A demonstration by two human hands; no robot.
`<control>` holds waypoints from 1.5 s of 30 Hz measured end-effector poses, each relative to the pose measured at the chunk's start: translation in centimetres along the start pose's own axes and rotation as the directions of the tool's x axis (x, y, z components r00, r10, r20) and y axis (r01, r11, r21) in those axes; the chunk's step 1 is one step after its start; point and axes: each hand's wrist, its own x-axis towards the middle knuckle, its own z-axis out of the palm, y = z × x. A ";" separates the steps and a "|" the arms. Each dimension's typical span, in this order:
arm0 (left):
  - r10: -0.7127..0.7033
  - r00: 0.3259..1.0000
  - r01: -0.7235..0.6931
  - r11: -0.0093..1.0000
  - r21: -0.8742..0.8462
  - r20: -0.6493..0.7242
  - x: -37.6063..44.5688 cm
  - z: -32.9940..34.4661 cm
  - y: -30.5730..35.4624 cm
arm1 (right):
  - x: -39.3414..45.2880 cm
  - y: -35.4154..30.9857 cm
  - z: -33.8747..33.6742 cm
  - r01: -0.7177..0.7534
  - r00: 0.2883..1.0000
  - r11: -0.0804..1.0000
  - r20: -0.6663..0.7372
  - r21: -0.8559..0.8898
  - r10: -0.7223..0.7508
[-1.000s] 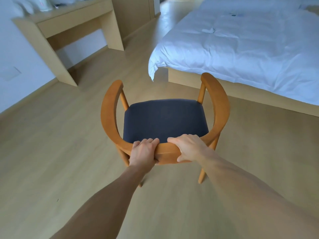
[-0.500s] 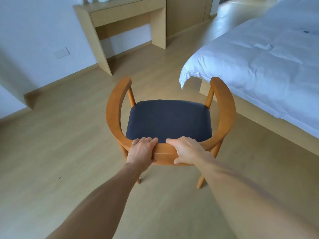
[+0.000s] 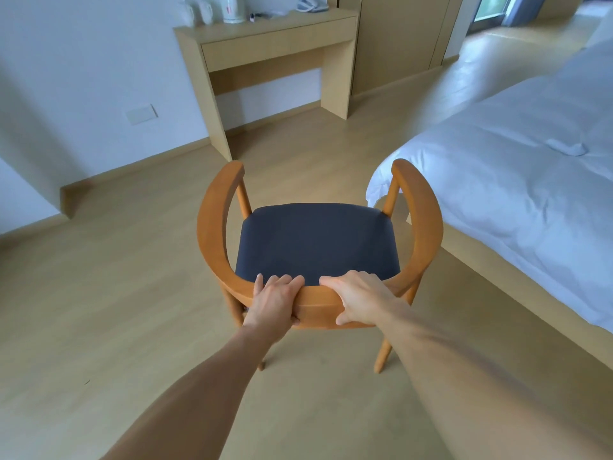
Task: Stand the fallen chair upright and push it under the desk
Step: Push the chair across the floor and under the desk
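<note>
1. Head view shows us the chair (image 3: 318,247) standing upright on the wooden floor (image 3: 116,310); its dark padded seat faces up, and its curved wooden back rail wraps round from one armrest to the other.
2. We see the left hand (image 3: 275,302) clamped on the middle of the back rail; its fingers (image 3: 280,280) are hooked over the top edge toward the seat, and the thumb is tucked under the near side.
3. We see the right hand (image 3: 360,298) gripping the same rail just beside the left; a short stretch of bare wood shows between the two, so they are near but not touching; its fingers lie over the top and the thumb presses the near face.
4. Both forearms reach in from the bottom edge, bare to the frame's limit.
5. We find the desk (image 3: 278,38) well apart from the chair, against the white wall (image 3: 83,78) at the far side of the room; the chair's open front points roughly toward it, and the space under the desk holds nothing we can make out.
6. On the desk top stand a white kettle (image 3: 234,8) and a few small pale items, too blurred for us to name.
7. To the right lies a bed (image 3: 517,194) with white bedding; its near corner sits just beside the chair's right armrest; we cannot tell whether they touch.
</note>
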 end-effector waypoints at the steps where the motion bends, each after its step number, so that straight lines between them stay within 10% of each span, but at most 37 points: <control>1: -0.010 1.000 0.010 1.000 -0.003 0.007 2.0 -0.3 -0.5 | 1.8 0.9 -0.6 0.002 1.000 1.000 0.005 0.002 -0.002; 24: -0.247 0.966 0.248 0.969 -0.006 0.070 44.5 -5.8 -6.2 | 39.4 24.1 -13.2 0.146 0.987 0.989 0.071 -0.034 -0.143; 45: -0.196 0.979 0.193 0.979 0.060 0.057 82.2 -10.2 -11.2 | 69.8 44.7 -22.7 0.095 0.994 0.995 0.057 0.010 -0.095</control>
